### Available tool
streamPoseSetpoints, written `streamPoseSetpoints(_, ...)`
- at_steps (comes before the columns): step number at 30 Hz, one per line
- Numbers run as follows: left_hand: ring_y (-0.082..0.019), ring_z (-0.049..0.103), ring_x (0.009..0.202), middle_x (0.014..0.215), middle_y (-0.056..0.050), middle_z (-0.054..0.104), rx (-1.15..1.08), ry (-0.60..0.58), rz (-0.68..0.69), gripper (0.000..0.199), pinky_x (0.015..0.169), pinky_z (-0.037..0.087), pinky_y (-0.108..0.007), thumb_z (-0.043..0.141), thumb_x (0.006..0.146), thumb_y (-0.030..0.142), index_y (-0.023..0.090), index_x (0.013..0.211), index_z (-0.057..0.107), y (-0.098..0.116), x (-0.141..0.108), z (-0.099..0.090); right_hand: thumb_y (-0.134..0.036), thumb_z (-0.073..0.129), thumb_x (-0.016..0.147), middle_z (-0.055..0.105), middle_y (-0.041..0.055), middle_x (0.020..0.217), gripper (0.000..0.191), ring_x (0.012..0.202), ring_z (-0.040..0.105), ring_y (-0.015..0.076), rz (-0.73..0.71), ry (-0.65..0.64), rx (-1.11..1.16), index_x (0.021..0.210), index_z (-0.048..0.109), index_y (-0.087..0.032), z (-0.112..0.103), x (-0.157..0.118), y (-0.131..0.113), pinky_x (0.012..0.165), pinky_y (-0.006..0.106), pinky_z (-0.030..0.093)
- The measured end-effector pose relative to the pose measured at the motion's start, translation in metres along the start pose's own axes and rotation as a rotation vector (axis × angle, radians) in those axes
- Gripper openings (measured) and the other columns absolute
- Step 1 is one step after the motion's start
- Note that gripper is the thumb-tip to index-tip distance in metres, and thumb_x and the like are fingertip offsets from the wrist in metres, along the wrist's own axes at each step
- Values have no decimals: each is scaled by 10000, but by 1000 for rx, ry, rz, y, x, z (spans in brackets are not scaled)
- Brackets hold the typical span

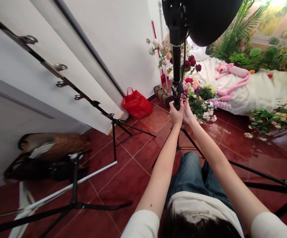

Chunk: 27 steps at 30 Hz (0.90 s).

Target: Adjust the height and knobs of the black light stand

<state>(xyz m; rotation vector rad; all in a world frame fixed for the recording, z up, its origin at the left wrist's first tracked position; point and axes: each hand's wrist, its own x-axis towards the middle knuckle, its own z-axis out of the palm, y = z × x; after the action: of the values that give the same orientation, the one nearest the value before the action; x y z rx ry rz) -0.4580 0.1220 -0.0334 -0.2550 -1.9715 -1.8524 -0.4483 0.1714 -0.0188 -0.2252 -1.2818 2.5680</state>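
A black light stand point(176, 62) rises upright in front of me, with a large dark lamp head point(208, 19) at its top. My left hand point(176, 113) is wrapped round the stand's pole, just below a clamp joint. Close beside it on the right, my right hand point(188, 112) is at the same height with its fingertips raised by the pole; a small red thing shows near them. What the right fingers hold, if anything, is too small to make out. Below my hands the stand's legs point(193, 141) spread over the floor.
Flower bunches point(200, 99) and a white draped surface point(242, 96) with a pink plush toy point(235, 71) are at right. A red bag point(137, 105) stands by the wall. Tripod legs point(75, 201) cross the red tiled floor at left, near dark bags point(46, 167); more legs point(264, 186) are at right.
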Motion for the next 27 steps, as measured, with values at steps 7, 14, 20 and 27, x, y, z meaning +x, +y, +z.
streamPoseSetpoints(7,-214,703,946,989,-102,715,55,27,-13,390,805,503,-287,649,843,525,192,1025,556,-1,1,1,-742,482,847,686,20,798,528,902,687,171,-82,145,-59,793,580,-225,-2,10,8,821,305,565)
streamPoseSetpoints(14,-221,710,954,990,-102,719,49,6,20,418,808,505,-292,628,846,552,199,1056,552,-8,3,1,-592,565,871,518,-47,639,416,638,543,101,-234,294,-167,704,474,-222,3,18,8,672,235,509)
streamPoseSetpoints(20,-232,716,933,975,-105,721,67,-20,26,439,800,518,-306,620,847,569,199,1075,553,-7,2,-2,-478,629,850,436,-78,571,417,568,474,68,-330,394,-277,609,420,-210,0,11,3,601,188,441)
streamPoseSetpoints(27,-215,718,891,933,-96,719,89,-11,84,421,761,511,-273,578,868,588,199,1023,528,-5,1,-3,-353,656,838,766,39,960,173,908,719,149,-31,317,-202,890,706,-196,-84,-107,34,839,267,562)
